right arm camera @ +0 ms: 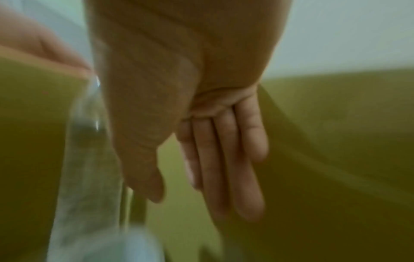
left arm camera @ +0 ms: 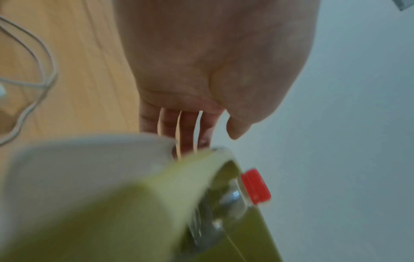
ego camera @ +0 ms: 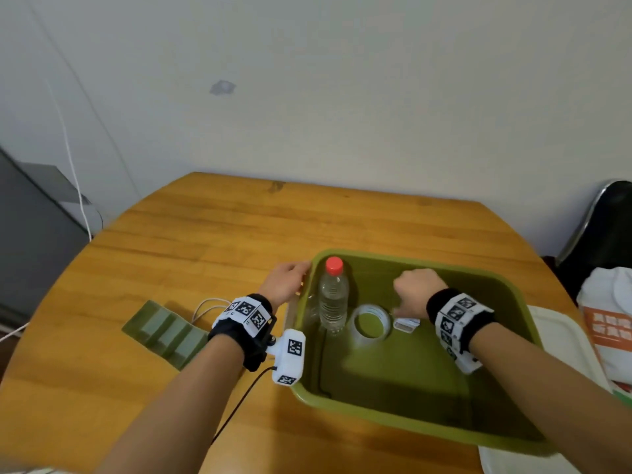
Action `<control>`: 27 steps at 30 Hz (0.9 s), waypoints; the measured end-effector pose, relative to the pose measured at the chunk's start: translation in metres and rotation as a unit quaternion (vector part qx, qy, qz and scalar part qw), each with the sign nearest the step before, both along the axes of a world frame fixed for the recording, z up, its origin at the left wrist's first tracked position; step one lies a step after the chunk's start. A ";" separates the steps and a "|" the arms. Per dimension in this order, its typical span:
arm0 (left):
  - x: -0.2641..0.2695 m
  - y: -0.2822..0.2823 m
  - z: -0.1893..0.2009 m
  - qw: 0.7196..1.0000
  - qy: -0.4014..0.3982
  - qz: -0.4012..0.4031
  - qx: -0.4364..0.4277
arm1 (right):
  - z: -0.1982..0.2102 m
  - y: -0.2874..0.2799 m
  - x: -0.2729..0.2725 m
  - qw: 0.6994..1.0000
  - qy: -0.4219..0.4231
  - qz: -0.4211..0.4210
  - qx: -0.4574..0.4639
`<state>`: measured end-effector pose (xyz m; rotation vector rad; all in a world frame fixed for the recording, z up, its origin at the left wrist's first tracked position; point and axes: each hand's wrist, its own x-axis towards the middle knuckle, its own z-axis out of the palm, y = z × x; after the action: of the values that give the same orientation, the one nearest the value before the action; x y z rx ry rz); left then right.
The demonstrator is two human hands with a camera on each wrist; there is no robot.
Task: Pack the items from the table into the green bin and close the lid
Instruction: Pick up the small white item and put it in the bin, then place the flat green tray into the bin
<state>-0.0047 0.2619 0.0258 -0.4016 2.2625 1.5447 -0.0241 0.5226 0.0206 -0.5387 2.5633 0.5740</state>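
Wooden table (ego camera: 205,241) set against a pale wall, with the green bin (ego camera: 403,419) standing on its near right part and the white lid (ego camera: 561,340) lying partly under the bin's right side. Inside the bin a water bottle (ego camera: 333,295) with a red cap stood upright near the far-left corner, a tape roll (ego camera: 371,325) lay just beside its base, and a small white object (ego camera: 406,325) lay next to the roll (too small to identify). The left hand (ego camera: 285,280) rested at the bin's far-left rim, outside the wall, fingers extended downward and gripping nothing, as the left wrist view confirmed. The right hand (ego camera: 415,289) hung inside the bin above the small white object, fingers straight and released in the right wrist view, holding nothing. A dark green ridged piece (ego camera: 167,331) remained on the table to the left of the bin, beside a loop of white cable (ego camera: 208,307); packing was therefore judged not yet complete. Risks from this position: the upright bottle could be tipped by the withdrawing right forearm or by a nudge to the bin, and, if taller than the wall, it might prevent the lid from seating. The lid, pinned under the bin, might drag the bin when pulled free. Hidden or unclear: both sets of fingertips in the head view, the bin's near-right corner, and a white and orange bag (ego camera: 608,330) cut off at the right edge; both wrist views were blurred.
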 end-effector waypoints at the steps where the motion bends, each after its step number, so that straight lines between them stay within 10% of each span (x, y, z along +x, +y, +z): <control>1: -0.001 -0.009 0.002 1.000 0.000 0.013 0.014 | 0.019 -0.008 -0.003 1.000 0.010 -0.005 -0.014; 10: -0.003 -0.154 -0.017 0.976 -0.021 0.205 0.074 | 0.152 -0.186 -0.002 0.941 -0.051 0.029 -0.333; 17: 0.024 -0.272 -0.056 0.942 -0.047 0.329 -0.038 | 0.023 -0.375 0.016 0.961 -0.140 0.122 -0.207; 27: 0.052 -0.321 -0.100 0.967 -0.133 0.214 -0.041 | -0.076 -0.448 0.080 0.990 -0.064 0.008 -0.122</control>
<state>0.0476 -0.0589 -0.0739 -1.1138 2.1222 1.4771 0.0556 0.0750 -0.0558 -0.6567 2.5223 0.2239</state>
